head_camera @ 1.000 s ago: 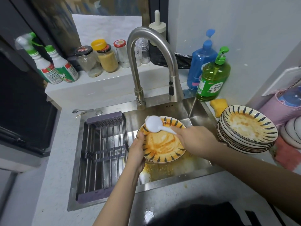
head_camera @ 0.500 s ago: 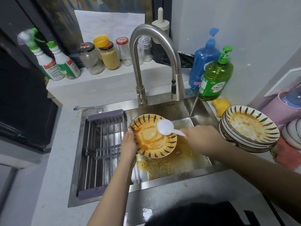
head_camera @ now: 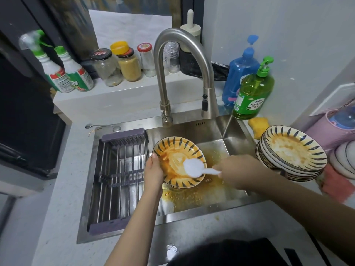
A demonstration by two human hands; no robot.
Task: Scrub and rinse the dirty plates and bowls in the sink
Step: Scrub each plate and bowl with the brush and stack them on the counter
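Observation:
A yellow plate (head_camera: 173,150) with dark leaf marks and orange sauce is held tilted over the steel sink (head_camera: 215,135). My left hand (head_camera: 153,169) grips its left rim. My right hand (head_camera: 238,169) holds a white plastic spoon (head_camera: 194,167) whose bowl rests on the plate's lower right. Orange scraps lie on the sink floor (head_camera: 192,196) below. A stack of several dirty matching plates (head_camera: 294,150) stands on the counter at the right.
A dish rack (head_camera: 119,175) fills the sink's left half. The faucet (head_camera: 180,60) arches above, no water running. Green dish soap (head_camera: 253,93), a blue bottle (head_camera: 240,70), a yellow sponge (head_camera: 259,123), jars (head_camera: 128,64) and spray bottles (head_camera: 65,72) line the back.
The plate has shifted left in the sink, and the spoon has swept from the plate's upper edge down to its lower right.

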